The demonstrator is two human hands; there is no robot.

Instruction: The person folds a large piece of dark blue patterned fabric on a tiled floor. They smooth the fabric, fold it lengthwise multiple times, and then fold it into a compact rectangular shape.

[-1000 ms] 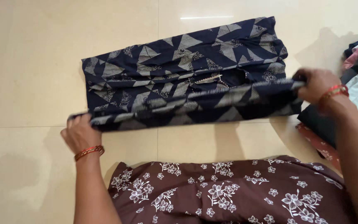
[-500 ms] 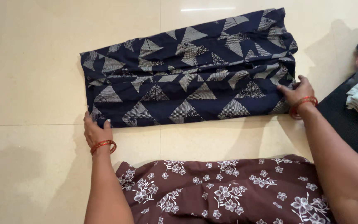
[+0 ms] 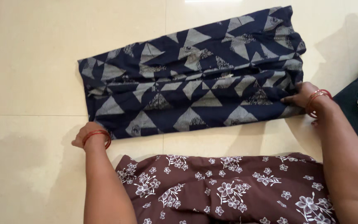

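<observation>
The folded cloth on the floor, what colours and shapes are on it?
The folded cloth is dark navy blue with pale grey triangles, seen in the head view.

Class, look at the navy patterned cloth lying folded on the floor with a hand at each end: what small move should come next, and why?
Probably smooth it flat. The navy cloth lies folded lengthwise on the tiled floor, the left hand at its near corner and the right hand on its other end, yet ripples show along the middle fold.

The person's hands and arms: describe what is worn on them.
Both forearms are bare, with no sleeves in view. The left hand has thin red-orange bangles at the wrist; the right hand wears similar red-orange bangles. No rings are discernible.
</observation>
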